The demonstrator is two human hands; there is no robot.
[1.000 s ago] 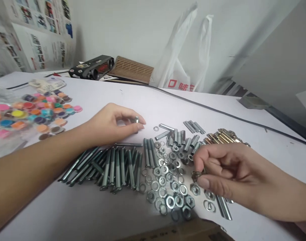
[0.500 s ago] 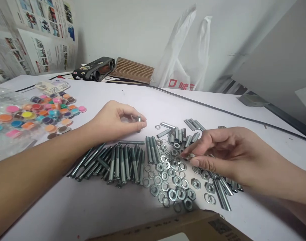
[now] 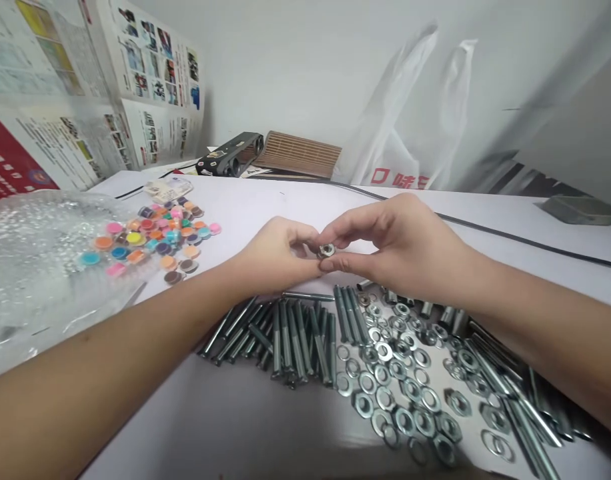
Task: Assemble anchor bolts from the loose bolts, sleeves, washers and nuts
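Note:
My left hand point(image 3: 280, 257) is closed with thumb and fingers around a metal bolt, now mostly hidden behind the fingertips and the nut. Thumb and index finger of my right hand point(image 3: 400, 243) pinch a hex nut point(image 3: 327, 251) at the tip of my left hand, over the bolt's end; whether it is threaded on I cannot tell. Below the hands lie a heap of long bolts point(image 3: 290, 340), a spread of flat washers point(image 3: 385, 399) and loose hex nuts point(image 3: 457, 402). Metal sleeves point(image 3: 530, 433) lie under and beside my right forearm.
Small coloured lidded pots point(image 3: 155, 233) sit at the left beside clear plastic wrap point(image 3: 40, 247). Along the back are a black cable point(image 3: 510, 239), a black binocular-like case point(image 3: 230, 155), a slatted brown mat point(image 3: 300, 155) and a white plastic bag point(image 3: 400, 133). Printed sheets point(image 3: 160, 87) stand at back left.
My right hand has moved left and up from over the washers with the nut, meeting my left hand. The camera view has shifted left, and the cardboard box has nearly left the bottom edge.

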